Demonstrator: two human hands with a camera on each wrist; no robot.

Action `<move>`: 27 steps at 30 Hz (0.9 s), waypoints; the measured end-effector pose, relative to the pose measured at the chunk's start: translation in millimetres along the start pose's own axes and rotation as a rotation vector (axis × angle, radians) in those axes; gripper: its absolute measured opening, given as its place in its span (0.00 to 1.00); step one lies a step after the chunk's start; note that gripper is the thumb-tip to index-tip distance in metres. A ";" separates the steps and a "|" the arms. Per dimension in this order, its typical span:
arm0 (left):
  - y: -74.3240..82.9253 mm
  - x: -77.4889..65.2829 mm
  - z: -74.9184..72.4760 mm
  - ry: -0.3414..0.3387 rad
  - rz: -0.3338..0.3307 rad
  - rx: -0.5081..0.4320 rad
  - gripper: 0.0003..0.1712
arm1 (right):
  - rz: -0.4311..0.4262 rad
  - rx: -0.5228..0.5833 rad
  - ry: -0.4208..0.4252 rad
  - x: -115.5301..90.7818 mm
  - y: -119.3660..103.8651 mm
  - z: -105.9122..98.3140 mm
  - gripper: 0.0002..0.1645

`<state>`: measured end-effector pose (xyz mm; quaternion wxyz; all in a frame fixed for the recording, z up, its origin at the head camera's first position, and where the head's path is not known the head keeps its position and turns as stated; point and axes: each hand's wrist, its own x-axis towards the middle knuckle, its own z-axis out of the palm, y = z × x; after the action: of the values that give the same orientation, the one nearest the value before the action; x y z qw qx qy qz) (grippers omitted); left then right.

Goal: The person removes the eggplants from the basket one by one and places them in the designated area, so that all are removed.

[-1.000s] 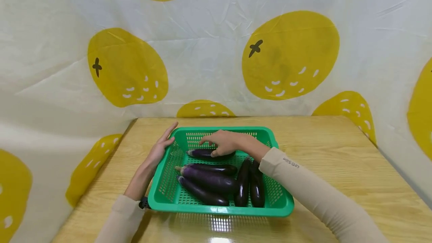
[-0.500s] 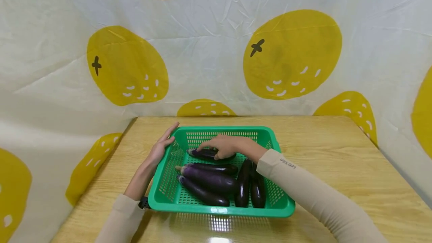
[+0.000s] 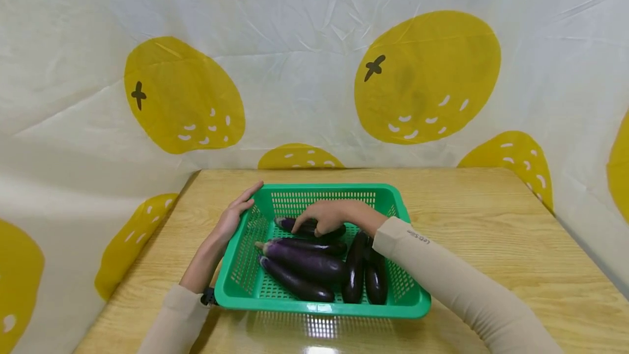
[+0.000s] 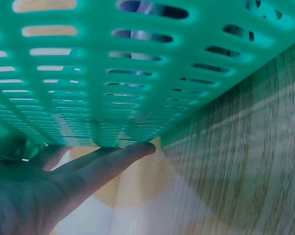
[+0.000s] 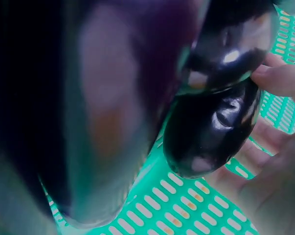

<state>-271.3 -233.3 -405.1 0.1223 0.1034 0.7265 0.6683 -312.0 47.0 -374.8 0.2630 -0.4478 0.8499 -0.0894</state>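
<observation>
A green plastic basket [image 3: 321, 306] holds several glossy dark eggplants. My left hand [image 3: 231, 220] lies along the basket's left rim and outer wall; in the left wrist view its fingers [image 4: 113, 164] stretch nearly straight against the slotted side. My right hand [image 3: 331, 214] reaches into the basket from the right and grips the eggplant [image 3: 286, 224] at the back, thumb and fingers curled about it. The hand covers that eggplant's middle. In the right wrist view the thumb [image 5: 279, 81] and fingers lie around an eggplant's rounded end [image 5: 211, 132].
In the basket's front left lie a thick purple eggplant [image 3: 304, 262] and slimmer ones, stems leftward. Two more eggplants [image 3: 354, 275] lie lengthwise at the right, partly under the right forearm. The basket stands on a wooden table [image 3: 481, 223] before a fruit-printed cloth [image 3: 304, 97].
My right hand has come down onto the back eggplant and its fingers have curled round it. That eggplant has shifted very slightly to the right. The left hand stays at the basket's side.
</observation>
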 end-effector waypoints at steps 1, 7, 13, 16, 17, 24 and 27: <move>-0.3 -0.4 -0.3 0.001 0.001 0.003 0.31 | 0.000 0.004 -0.005 0.0 0.4 0.0 0.35; -1.0 0.1 -1.0 0.003 0.017 0.014 0.31 | 0.008 0.052 -0.011 -3.5 0.7 -4.5 0.38; -2.6 -0.6 -0.9 0.010 0.002 0.014 0.31 | -0.004 0.075 -0.023 -9.0 -2.7 -8.6 0.39; -3.0 -0.8 -0.7 0.004 -0.002 0.010 0.31 | -0.013 0.074 -0.018 -12.8 -4.2 -9.9 0.38; -3.1 -0.8 -0.5 0.003 -0.002 0.009 0.31 | -0.018 0.076 -0.013 -14.5 -4.8 -10.7 0.38; -2.9 -0.2 -2.0 0.002 0.011 0.010 0.31 | -0.059 0.104 0.026 -30.9 -12.4 -23.6 0.37; -3.4 0.2 -2.6 0.014 0.004 0.011 0.31 | -0.093 0.138 0.046 -38.5 -15.4 -29.0 0.37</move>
<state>-272.3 -236.0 -408.2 0.1152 0.1011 0.7309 0.6651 -298.6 66.7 -330.2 0.2692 -0.4654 0.8259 -0.1700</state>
